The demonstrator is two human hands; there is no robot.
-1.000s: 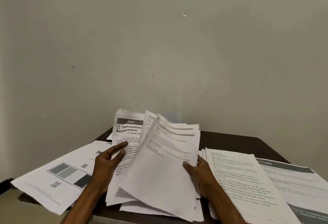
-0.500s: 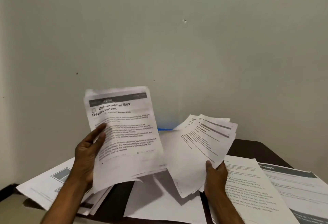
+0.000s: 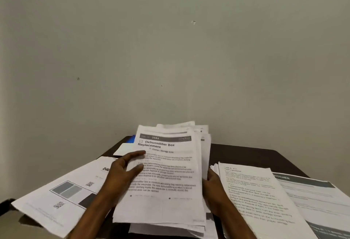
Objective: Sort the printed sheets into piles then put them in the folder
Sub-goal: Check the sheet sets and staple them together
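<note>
A stack of printed sheets [image 3: 166, 201] is held above the dark table, topped by a page headed "Dehumidifier Box Replacement". My left hand [image 3: 123, 174] lies on the left side of that top page with its fingers stretched over the print. My right hand [image 3: 214, 187] grips the stack's right edge, its fingers hidden behind the paper. A blue folder [image 3: 131, 139] peeks out behind the stack at the table's far side, with a white sheet [image 3: 125, 148] lying by it.
A pile with grey blocks and QR codes [image 3: 64, 193] overhangs the table's left edge. A text pile [image 3: 253, 199] lies at right, then a "KITCHEN" pile [image 3: 310, 195] further right. The dark table [image 3: 246, 155] meets a plain wall behind.
My left hand has brought the Dehumidifier page from the left onto the top of the sheets in my right hand. The two bundles are now one stack, lower and centred.
</note>
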